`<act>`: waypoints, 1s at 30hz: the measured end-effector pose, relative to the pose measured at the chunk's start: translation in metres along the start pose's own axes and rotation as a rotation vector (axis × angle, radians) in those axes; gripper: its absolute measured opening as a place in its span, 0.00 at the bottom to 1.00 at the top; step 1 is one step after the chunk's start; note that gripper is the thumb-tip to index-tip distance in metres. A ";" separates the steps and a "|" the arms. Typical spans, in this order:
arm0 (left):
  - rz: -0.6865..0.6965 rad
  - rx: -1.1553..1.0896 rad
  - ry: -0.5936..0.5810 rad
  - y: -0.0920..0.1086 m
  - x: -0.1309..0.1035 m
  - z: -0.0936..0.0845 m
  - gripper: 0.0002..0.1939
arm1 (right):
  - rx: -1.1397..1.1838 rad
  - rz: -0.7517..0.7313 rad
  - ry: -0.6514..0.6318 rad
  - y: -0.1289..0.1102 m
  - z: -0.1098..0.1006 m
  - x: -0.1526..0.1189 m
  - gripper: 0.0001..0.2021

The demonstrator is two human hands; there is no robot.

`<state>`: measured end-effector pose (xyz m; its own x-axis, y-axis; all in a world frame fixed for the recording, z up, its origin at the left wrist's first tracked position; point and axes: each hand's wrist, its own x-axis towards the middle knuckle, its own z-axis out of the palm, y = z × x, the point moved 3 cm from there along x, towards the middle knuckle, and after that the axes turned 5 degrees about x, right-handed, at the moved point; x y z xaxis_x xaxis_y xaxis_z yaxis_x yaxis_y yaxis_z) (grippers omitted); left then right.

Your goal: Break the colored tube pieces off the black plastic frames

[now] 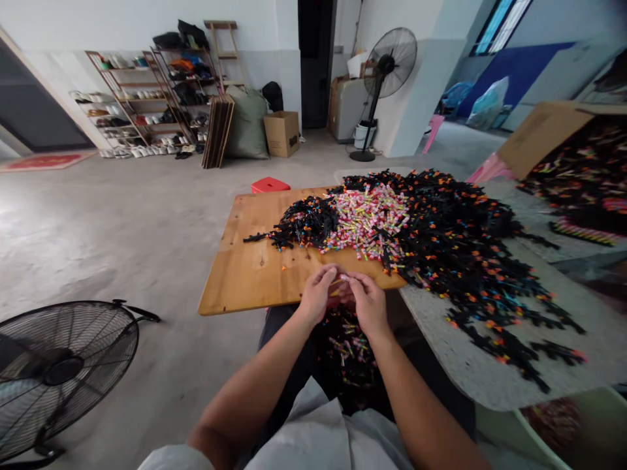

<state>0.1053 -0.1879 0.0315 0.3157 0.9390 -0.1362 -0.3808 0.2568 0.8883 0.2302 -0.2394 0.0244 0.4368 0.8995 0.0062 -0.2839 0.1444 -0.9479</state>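
Note:
My left hand [316, 295] and my right hand [368, 304] meet over the near edge of the wooden board [245, 274], thumbs and forefingers pinched close together. Something small and pinkish shows at the right fingertips; its kind is too small to tell. Whatever the left fingers hold is hidden. Just beyond lies a heap of small pink, white and yellow tubes [369, 215]. Black toy guns [441, 209] with orange and blue bits are piled around it. Below my hands, more tubes [350, 346] lie among dark pieces between my legs.
A grey stone-like tabletop [470, 365] adjoins the board on the right. A cardboard box [543, 140] spills more dark pieces there. A floor fan [63, 369] stands at left, a red stool [270, 185] behind the board. A pale green tub [509, 431] sits lower right.

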 end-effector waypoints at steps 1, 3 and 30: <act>0.065 0.144 0.052 0.001 0.006 -0.006 0.14 | -0.034 -0.014 0.031 0.007 -0.008 0.012 0.17; 0.169 0.416 0.113 -0.001 0.013 -0.020 0.08 | -0.032 0.005 0.098 0.018 -0.027 0.033 0.18; 0.564 1.108 -0.885 -0.120 0.021 0.029 0.09 | 0.304 0.254 0.247 0.024 -0.154 -0.059 0.18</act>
<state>0.1834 -0.2058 -0.0654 0.9120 0.3151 0.2626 0.0693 -0.7493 0.6586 0.3289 -0.3522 -0.0478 0.5009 0.8019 -0.3256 -0.6295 0.0793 -0.7730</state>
